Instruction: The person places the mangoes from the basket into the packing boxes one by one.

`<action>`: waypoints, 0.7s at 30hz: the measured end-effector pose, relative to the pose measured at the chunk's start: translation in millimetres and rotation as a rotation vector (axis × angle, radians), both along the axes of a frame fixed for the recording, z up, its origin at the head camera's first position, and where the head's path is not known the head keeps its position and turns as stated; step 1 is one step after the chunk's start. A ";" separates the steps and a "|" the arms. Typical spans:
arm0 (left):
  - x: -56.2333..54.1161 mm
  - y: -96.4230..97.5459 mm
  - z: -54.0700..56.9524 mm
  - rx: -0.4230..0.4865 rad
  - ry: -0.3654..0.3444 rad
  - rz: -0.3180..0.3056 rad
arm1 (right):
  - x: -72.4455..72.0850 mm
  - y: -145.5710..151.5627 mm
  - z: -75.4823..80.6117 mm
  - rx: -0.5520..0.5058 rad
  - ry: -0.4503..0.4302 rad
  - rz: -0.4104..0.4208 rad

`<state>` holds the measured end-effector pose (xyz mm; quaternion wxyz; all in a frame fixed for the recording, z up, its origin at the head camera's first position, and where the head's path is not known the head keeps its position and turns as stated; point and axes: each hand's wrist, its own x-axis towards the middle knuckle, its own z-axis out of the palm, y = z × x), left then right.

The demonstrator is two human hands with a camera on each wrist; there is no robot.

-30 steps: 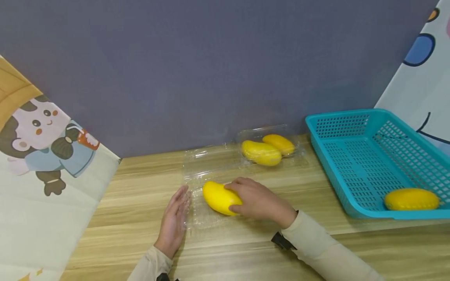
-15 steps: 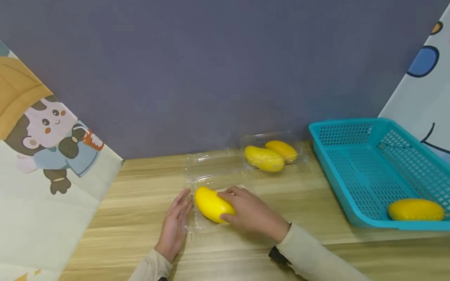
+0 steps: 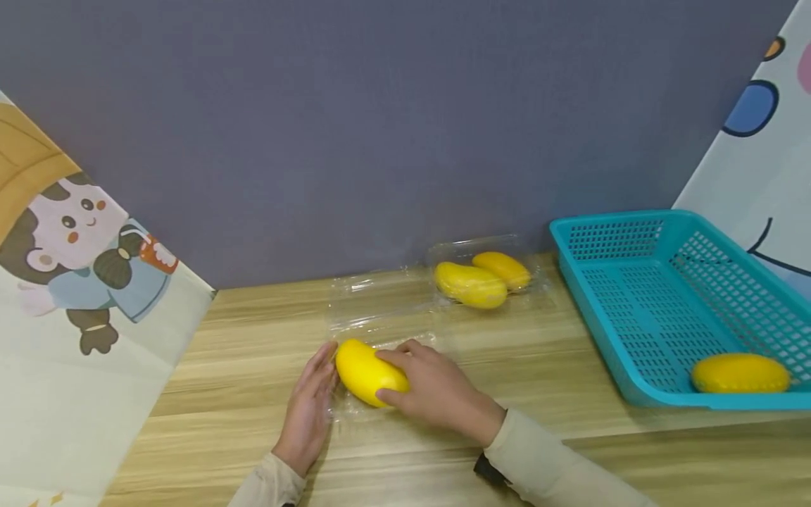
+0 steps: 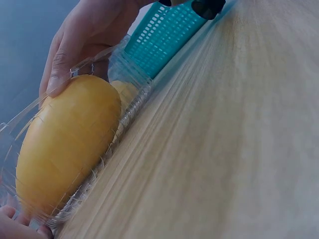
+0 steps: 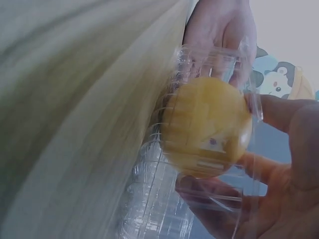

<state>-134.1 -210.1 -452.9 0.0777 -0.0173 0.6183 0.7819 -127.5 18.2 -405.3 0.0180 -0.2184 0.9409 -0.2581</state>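
Note:
A yellow mango (image 3: 366, 373) sits in the left part of an open clear plastic clamshell box (image 3: 418, 343). Its right end is gripped by my right hand (image 3: 434, 386), thumb and fingers curled over it. Against the box's left wall rests my left hand (image 3: 307, 408), its fingers fairly straight. The left wrist view shows the mango (image 4: 70, 144) behind the ribbed clear wall. In the right wrist view the mango (image 5: 204, 127) lies between the right thumb and fingers.
Behind stands another clear box (image 3: 469, 246) holding two mangoes (image 3: 470, 284), its lid folded out leftward. At the right a teal basket (image 3: 602, 338) has one mango (image 3: 740, 373) inside. A grey-blue panel (image 3: 380, 141) closes off the back.
My right hand has slid left with the mango, bringing it close to the box's left wall and left hand. The left hand has stayed at the box's side.

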 end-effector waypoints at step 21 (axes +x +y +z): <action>-0.2 -0.1 2.9 0.001 -0.014 0.007 | 0.7 8.0 9.1 -0.030 0.032 0.042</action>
